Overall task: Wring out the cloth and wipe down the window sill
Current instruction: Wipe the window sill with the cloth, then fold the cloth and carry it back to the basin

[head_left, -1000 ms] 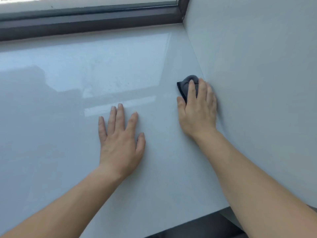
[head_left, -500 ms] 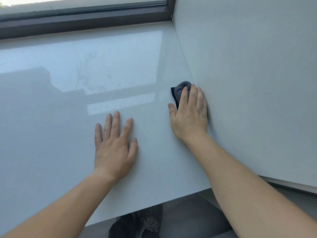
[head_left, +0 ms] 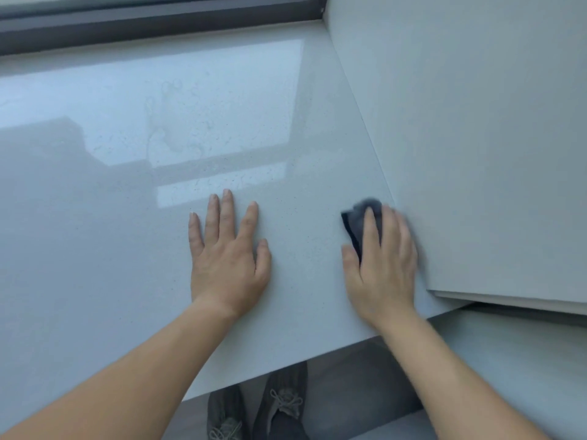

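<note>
A glossy white window sill fills most of the view. My right hand presses flat on a small dark grey cloth, right beside the side wall. Only the cloth's front part shows past my fingers; the remainder is hidden under my palm. The hand is blurred by motion. My left hand lies flat on the sill with fingers spread, holding nothing, a hand's width left of the cloth.
A white side wall rises along the sill's right edge. The dark window frame runs along the back. Faint dried streaks mark the sill's middle. Below the front edge, a grey floor and my dark shoes show.
My right hand has slid the cloth along the side wall toward the sill's front edge. My left hand stays flat in place. The view has tipped down, showing the floor and shoes.
</note>
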Demonstrator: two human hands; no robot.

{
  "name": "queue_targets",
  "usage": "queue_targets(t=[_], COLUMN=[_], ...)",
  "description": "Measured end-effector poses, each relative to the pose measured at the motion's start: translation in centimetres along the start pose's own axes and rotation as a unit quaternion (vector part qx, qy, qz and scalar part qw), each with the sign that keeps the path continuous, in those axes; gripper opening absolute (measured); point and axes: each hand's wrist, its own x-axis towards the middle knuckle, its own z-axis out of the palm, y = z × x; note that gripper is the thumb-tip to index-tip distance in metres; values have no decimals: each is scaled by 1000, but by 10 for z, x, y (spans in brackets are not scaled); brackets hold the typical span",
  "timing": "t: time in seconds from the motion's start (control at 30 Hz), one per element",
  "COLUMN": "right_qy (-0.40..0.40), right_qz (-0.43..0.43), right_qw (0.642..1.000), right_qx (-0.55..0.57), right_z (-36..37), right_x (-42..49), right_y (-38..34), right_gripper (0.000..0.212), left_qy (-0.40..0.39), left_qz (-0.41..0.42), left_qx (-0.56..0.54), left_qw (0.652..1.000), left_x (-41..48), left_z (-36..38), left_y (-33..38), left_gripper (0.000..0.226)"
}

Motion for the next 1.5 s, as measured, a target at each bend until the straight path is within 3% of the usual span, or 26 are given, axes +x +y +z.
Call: queue_targets(t=[0.17,0.4,0.57,0.7,0.83,0.93,1.07,1.2,1.3,1.4,1.5], right_qy=[13,-42,13,65,73,50,-7,-108,-113,-84,-132], right_qz=[-42,-258,-55,7,52,56,-25,-101,-44,47,99], right_qw=[999,965,998,997,993,993,991,954,928,959,952], right_qx=[29,-1,23,46,78,90,134,260,352,266,257], right_z=[5,5,-2,11,14,18,29,26,9,-1,-3], right_x=[97,-47,-47,-69,-89,-106,-137,-154,-153,-154,-157], right_y=[-46,14,44,29,14,-20,-93,-142,-136,-122,-124], right_gripper=[60,52,54,51,53,56,55,58,60,53,49], left_qy=[8,5,-5,1,33,34,22,-23,-66,-110,-149], left_qz=[5,18,35,81,120,106,88,56,18,11,-20], left_qx=[-26,-72,-96,-157,-122,-94,-100,-176,-228,-243,-252], left_qw=[1000,997,995,984,985,989,991,982,971,964,956], left_x=[1,-1,-3,-13,-52,-87,-124,-143,-143,-135,-126], left_z=[4,0,-3,-11,-20,-23,-29,-44,-53,-56,-56], left_y=[-4,-4,-9,-22,-52,-81,-107,-114,-111,-96,-75], left_gripper=[64,61,59,48,40,36,38,48,55,59,48])
